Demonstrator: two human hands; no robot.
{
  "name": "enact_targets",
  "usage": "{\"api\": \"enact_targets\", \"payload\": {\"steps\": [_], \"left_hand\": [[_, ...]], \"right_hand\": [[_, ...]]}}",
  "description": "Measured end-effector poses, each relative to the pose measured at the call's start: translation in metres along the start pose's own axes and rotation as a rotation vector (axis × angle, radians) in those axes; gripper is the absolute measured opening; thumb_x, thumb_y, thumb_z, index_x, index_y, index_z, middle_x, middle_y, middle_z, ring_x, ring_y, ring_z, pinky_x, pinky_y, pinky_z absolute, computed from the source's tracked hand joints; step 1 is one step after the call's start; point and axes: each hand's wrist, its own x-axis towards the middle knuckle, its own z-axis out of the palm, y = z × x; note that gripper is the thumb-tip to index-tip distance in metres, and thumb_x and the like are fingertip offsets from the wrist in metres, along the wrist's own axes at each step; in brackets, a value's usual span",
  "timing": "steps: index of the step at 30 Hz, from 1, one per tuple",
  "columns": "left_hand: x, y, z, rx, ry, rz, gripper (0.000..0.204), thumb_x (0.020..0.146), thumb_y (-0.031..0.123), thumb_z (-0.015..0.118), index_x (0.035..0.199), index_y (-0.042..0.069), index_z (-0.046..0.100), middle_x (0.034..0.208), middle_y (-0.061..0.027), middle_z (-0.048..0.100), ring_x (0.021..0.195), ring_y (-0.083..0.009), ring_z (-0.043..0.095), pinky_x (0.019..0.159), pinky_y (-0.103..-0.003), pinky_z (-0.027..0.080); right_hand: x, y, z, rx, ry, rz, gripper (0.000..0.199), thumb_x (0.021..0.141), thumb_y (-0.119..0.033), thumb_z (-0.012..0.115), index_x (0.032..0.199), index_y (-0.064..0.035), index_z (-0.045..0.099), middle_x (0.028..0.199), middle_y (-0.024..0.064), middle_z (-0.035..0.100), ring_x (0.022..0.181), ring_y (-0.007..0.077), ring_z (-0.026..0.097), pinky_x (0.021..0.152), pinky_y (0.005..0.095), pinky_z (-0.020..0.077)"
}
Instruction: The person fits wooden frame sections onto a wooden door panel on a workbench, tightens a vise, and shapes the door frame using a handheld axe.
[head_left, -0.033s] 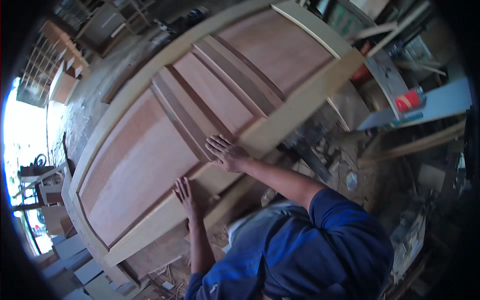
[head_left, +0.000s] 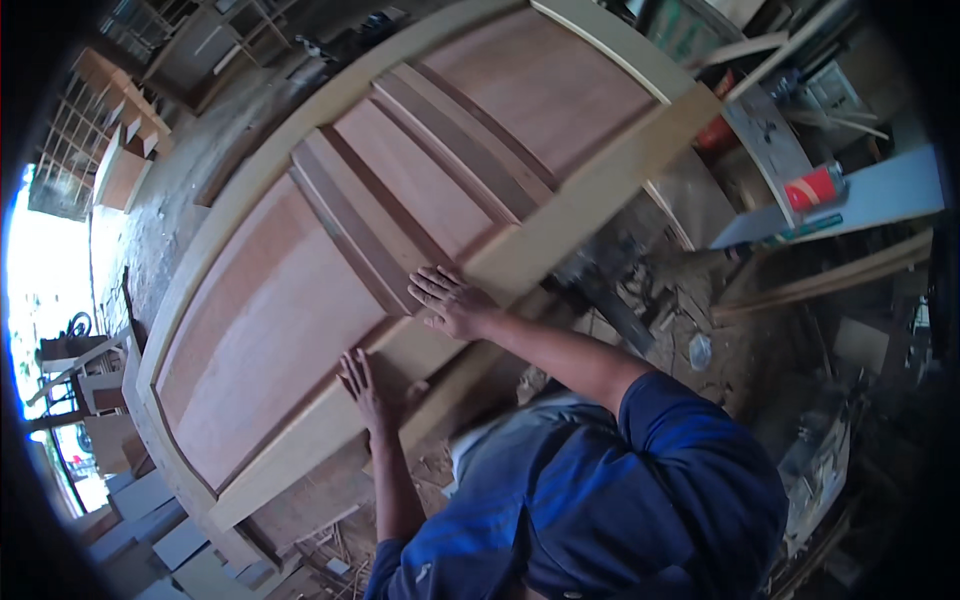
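Note:
A large framed wooden panel with reddish inset boards and an arched far edge lies slanted in front of me. Two ridged wooden uprights cross its middle, and a pale rail runs along its near side. My left hand rests on that rail, fingers stretched and apart, tips near the inset board's edge. Farther right, my right hand lies flat where an upright meets the rail, fingers extended. Neither hand grips a thing. The panel's underside and supports are mostly hidden.
A red can and a green tube-like object are on a pale board at the right. Wood scraps litter the floor. Several boards are piled at lower left; wooden cabinets stand at far left.
The panel and surroundings have shifted slightly left and up in the picture. Both hands stay spread on the panel, with the left hand a touch farther left in view.

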Motion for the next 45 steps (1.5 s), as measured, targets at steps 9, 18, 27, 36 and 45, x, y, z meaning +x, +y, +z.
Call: {"api": "enact_targets", "payload": {"steps": [9, 18, 27, 36, 45], "left_hand": [[-0.020, 0.051, 0.013, 0.079, 0.087, -0.232, 0.140, 0.069, 0.069, 0.088, 0.169, 0.004, 0.014, 0.175, -0.0249, 0.014, 0.164, -0.0371, 0.005, 0.132, -0.056, 0.005], [-0.014, 0.065, 0.017, 0.120, 0.270, -0.252, 0.143, 0.057, 0.076, 0.088, 0.165, 0.005, 0.028, 0.171, -0.0227, 0.028, 0.162, -0.0370, 0.020, 0.130, -0.059, 0.013], [0.006, 0.054, 0.018, 0.133, 0.320, -0.268, 0.146, 0.042, 0.075, 0.093, 0.163, 0.016, 0.037, 0.170, -0.0145, 0.034, 0.160, -0.0352, 0.027, 0.131, -0.059, 0.016], [0.028, 0.064, 0.007, 0.140, 0.264, -0.280, 0.143, 0.051, 0.075, 0.090, 0.163, 0.007, 0.032, 0.170, -0.0207, 0.030, 0.161, -0.0378, 0.021, 0.130, -0.060, 0.014], [0.056, 0.121, 0.029, 0.087, 0.234, -0.167, 0.139, 0.068, 0.082, 0.076, 0.163, -0.004, 0.023, 0.170, -0.0278, 0.022, 0.161, -0.0443, 0.011, 0.130, -0.062, 0.006]], "right_hand": [[-0.206, 0.083, -0.097, 0.105, 0.613, 0.354, 0.053, 0.092, -0.027, 0.075, 0.138, -0.0038, 0.061, 0.142, 0.0218, 0.059, 0.136, 0.0399, 0.055, 0.119, 0.0513, 0.0397], [-0.182, 0.240, -0.120, 0.655, 0.810, 1.072, 0.105, 0.100, -0.068, 0.058, 0.165, 0.0046, 0.020, 0.168, 0.0276, 0.030, 0.155, 0.0366, 0.034, 0.126, 0.0437, 0.0289], [-0.147, 0.264, -0.107, 0.818, 0.820, 1.121, 0.101, 0.104, -0.067, 0.051, 0.160, 0.0132, 0.026, 0.163, 0.0306, 0.038, 0.150, 0.0387, 0.041, 0.123, 0.0434, 0.0353], [-0.124, 0.282, -0.115, 0.796, 0.799, 1.086, 0.099, 0.104, -0.068, 0.050, 0.158, 0.0130, 0.032, 0.161, 0.0304, 0.043, 0.148, 0.0376, 0.045, 0.120, 0.0433, 0.0396], [-0.128, 0.282, -0.127, 0.641, 0.763, 1.074, 0.098, 0.100, -0.070, 0.059, 0.157, 0.0078, 0.039, 0.161, 0.0236, 0.046, 0.146, 0.0335, 0.048, 0.119, 0.0446, 0.0390]]}}
